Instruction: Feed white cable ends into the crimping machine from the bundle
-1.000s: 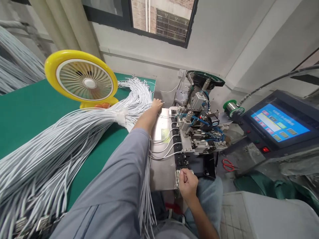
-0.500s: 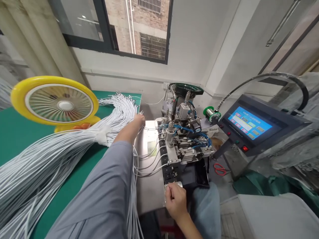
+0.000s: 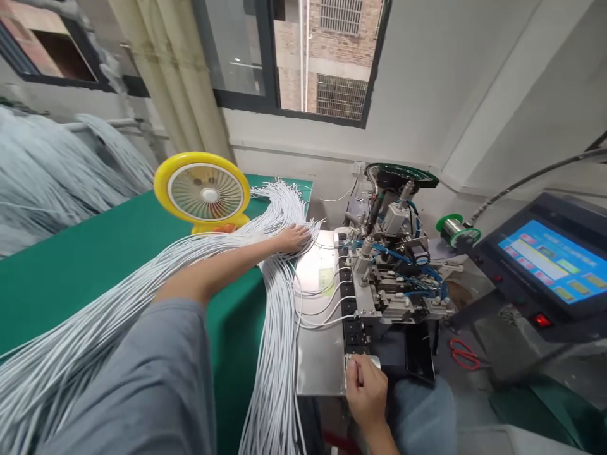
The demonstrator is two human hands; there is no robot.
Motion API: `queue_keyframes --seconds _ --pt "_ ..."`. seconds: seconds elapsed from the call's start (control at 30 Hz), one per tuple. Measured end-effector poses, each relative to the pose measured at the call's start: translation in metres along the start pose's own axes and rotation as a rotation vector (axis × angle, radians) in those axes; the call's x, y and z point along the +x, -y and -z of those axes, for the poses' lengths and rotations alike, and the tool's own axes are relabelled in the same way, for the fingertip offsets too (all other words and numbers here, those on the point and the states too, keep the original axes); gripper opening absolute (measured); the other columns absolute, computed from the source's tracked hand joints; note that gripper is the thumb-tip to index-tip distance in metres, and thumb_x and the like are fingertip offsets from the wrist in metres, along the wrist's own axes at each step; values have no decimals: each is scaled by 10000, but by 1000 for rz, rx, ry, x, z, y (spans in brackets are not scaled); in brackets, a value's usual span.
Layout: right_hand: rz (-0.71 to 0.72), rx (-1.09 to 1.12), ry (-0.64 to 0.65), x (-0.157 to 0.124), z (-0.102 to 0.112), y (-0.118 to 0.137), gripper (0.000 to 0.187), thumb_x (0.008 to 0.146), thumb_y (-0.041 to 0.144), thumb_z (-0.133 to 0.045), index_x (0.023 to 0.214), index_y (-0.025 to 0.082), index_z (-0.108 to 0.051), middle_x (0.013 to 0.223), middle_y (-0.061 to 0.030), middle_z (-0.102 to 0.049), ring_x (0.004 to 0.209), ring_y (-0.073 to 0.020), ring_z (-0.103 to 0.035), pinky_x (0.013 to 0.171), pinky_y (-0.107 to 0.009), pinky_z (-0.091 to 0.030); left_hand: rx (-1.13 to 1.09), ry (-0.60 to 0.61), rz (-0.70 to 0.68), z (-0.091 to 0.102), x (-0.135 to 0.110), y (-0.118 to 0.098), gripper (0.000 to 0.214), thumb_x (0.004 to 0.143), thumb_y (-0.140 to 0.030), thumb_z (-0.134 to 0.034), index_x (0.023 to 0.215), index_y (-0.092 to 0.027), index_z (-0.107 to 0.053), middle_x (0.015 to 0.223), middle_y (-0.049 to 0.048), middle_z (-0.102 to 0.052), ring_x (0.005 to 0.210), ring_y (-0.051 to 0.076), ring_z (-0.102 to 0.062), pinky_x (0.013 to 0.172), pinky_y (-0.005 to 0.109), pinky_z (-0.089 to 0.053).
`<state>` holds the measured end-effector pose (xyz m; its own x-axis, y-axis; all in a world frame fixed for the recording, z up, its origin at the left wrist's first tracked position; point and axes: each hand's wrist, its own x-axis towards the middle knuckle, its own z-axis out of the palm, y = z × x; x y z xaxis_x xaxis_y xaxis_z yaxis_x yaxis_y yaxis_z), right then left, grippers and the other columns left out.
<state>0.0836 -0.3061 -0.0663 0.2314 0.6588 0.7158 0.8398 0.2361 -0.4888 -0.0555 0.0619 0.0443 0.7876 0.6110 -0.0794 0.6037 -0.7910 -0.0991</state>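
My left hand (image 3: 293, 239) lies on the ends of a thick bundle of white cables (image 3: 279, 215), fingers stretched out over them. From under this hand, many cables (image 3: 277, 341) hang down past the table's right side. My right hand (image 3: 367, 385) is curled closed at the front end of the black track (image 3: 351, 325), beside a small metal plate; whatever its fingers hold, if anything, is hidden. Several single white cables (image 3: 327, 322) run across the steel plate (image 3: 320, 363) into the track of the wire-processing machine (image 3: 393, 265).
A yellow fan (image 3: 203, 196) stands on the green table (image 3: 118, 221). To the right are a control screen (image 3: 554, 259), a solder-like wire spool (image 3: 458, 230), a black phone (image 3: 420, 354) and red-handled scissors (image 3: 465, 355). More white cables (image 3: 57, 170) hang at the far left.
The view has swung left. My left hand has gone from closed at the cable ends to flat on them, and many more cables now hang beside the steel plate. My right hand stays by the track.
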Motion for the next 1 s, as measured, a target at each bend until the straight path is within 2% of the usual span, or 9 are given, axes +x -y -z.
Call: queue_keyframes --seconds 0.1,0.17,0.23,0.3,0.43,0.53,0.67,0.8,1.0 --pt "7 -6 5 -1 1 -1 162 866 127 -452 745 168 -551 538 20 -496 457 -102 -452 471 -225 -338 -43 -76 -3 18 31 -13 488 765 -310 -560 1242 -206 -540 1410 97 -428 1303 251 -372 1084 359 -247" --pt "18 -19 5 -1 1 -1 167 866 129 -451 737 169 -549 529 22 -492 452 -102 -454 471 -226 -340 -74 -163 18 41 62 -25 472 845 -322 -437 1291 -176 -489 1356 108 -478 1232 234 -452 1032 330 -328" --pt "22 -34 10 -1 1 -1 180 867 134 -448 718 173 -541 519 22 -488 453 -104 -460 468 -229 -335 -101 -253 35 68 96 -41 516 878 -274 -346 1376 -141 -367 1343 131 -472 1203 229 -477 983 310 -375" --pt "18 -45 14 -1 1 -1 205 870 141 -442 688 180 -525 510 21 -483 451 -105 -461 465 -232 -328 -117 -309 24 92 130 -57 560 863 -256 -374 1408 -149 -295 1346 137 -461 1199 239 -481 947 307 -399" --pt "14 -68 10 -3 0 -3 201 870 150 -442 689 186 -522 513 14 -506 455 -111 -483 470 -236 -341 -138 -316 -2 125 182 -81 558 802 -216 -482 1350 -189 -380 1234 126 -563 1111 255 -548 879 319 -431" --pt "24 -75 0 -6 -1 -4 157 857 146 -450 740 191 -544 522 13 -534 472 -121 -521 489 -240 -380 -152 -291 13 135 205 -88 521 772 -221 -538 1287 -213 -462 1164 122 -616 1081 259 -567 875 334 -432" --pt "43 -102 -56 -10 -3 -5 127 844 143 -472 783 200 -566 546 10 -573 480 -127 -550 531 -253 -433 -160 -273 30 136 219 -90 455 738 -239 -587 1191 -198 -568 1171 149 -616 1105 294 -554 923 391 -400" --pt "26 -129 -88 -13 -6 -6 132 850 170 -470 802 204 -588 541 1 -581 501 -144 -580 537 -265 -448 -151 -278 33 133 225 -91 481 729 -263 -596 1202 -179 -572 1195 160 -605 1126 323 -532 954 433 -374" --pt "24 -113 -54 -13 -5 -6 138 859 164 -459 799 193 -580 511 13 -540 519 -138 -585 575 -257 -466 -151 -254 54 134 228 -93 529 741 -276 -620 1257 -210 -521 1212 135 -598 1143 311 -520 951 430 -398"
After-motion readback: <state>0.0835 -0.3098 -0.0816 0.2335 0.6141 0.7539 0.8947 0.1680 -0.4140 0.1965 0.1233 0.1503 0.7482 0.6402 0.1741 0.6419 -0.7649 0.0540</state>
